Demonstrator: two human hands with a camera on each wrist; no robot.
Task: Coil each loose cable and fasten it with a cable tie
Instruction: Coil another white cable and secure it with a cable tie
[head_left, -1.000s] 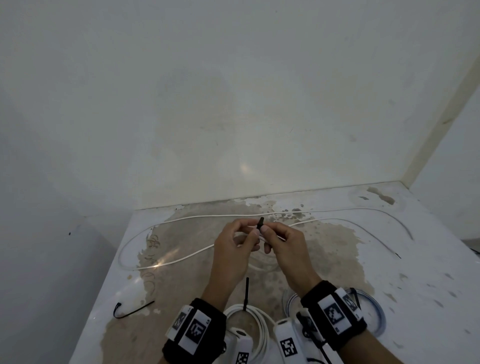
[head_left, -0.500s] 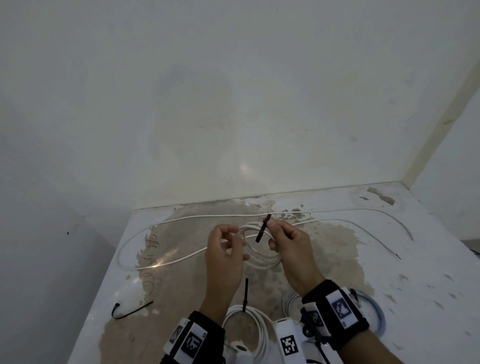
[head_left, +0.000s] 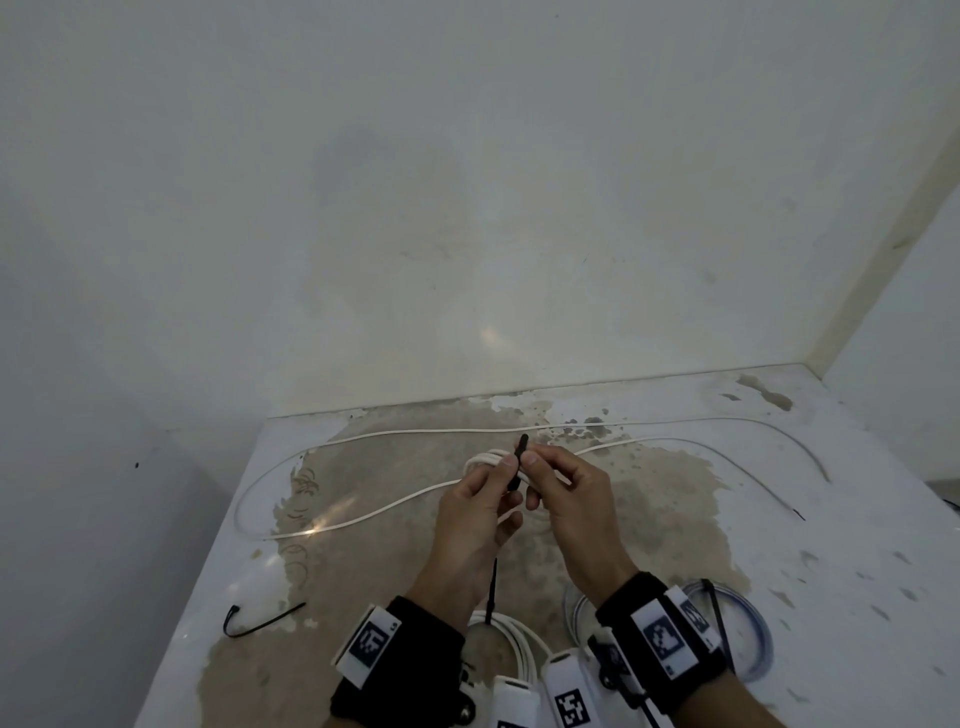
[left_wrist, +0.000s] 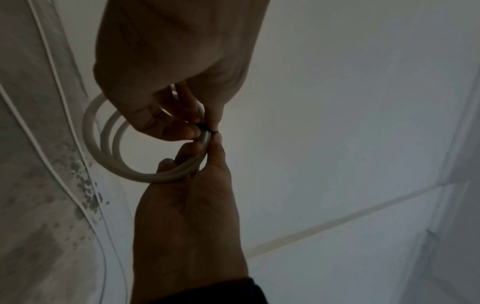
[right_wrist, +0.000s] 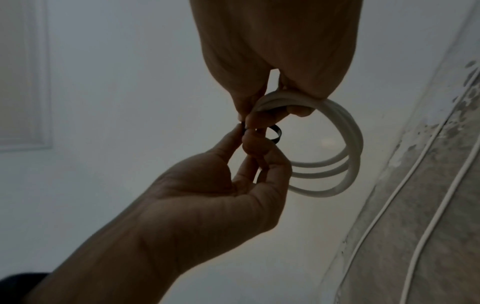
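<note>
A small white cable coil (head_left: 480, 460) hangs above the stained table (head_left: 805, 545), with several turns showing in the left wrist view (left_wrist: 103, 144) and the right wrist view (right_wrist: 350, 148). My left hand (head_left: 501, 470) grips the bundled turns, its fingers curled round them (left_wrist: 187, 162). A black cable tie (head_left: 521, 454) loops round the bundle (right_wrist: 275, 133). My right hand (head_left: 535, 462) pinches the tie between thumb and forefinger (right_wrist: 242, 133), right against the left fingertips. One end of the tie sticks up between the hands.
A long loose white cable (head_left: 415, 432) snakes across the back of the table. A spare black tie (head_left: 265, 618) lies front left. A tied white coil (head_left: 519, 642) and a bluish coil (head_left: 753, 623) lie near my wrists. Walls close the back and right.
Half a second ago the hands were slightly apart with the coil showing between them. The left hand has moved back right to meet the right hand at the tie.
</note>
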